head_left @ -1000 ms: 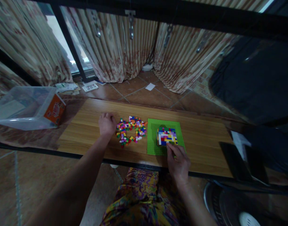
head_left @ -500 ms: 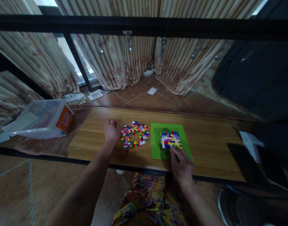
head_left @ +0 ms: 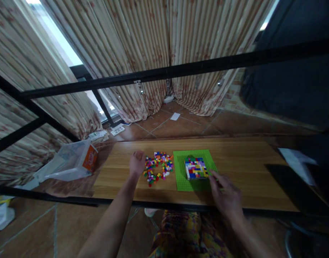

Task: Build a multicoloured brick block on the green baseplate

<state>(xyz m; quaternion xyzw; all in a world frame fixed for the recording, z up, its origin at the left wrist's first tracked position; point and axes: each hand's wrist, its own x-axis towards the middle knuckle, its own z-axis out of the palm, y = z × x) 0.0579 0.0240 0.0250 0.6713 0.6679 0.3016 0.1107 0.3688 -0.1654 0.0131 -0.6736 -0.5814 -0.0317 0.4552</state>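
Observation:
A green studded baseplate [head_left: 182, 179] lies on the wooden table, bearing a rectangular block of many-coloured small bricks [head_left: 196, 168]. My right hand [head_left: 225, 190] is at the baseplate's right front edge, fingers drawn together near the block's right side; whatever is between the fingertips is too small to tell. Loose coloured bricks [head_left: 164, 170] form a rough ring left of the baseplate. Just left of that pile, my left hand [head_left: 137, 162] rests on the table with its fingers curled in; anything inside them is hidden.
The wooden table [head_left: 250, 161] has a dark front edge. A clear plastic box [head_left: 73, 161] with an orange label stands beyond its left end. A dark flat object [head_left: 290, 184] lies at the right end. A black bar [head_left: 153, 74] crosses above.
My right hand has moved from the block's front edge to its right side. My left hand stays beside the loose bricks. The whole view has shifted and tilted.

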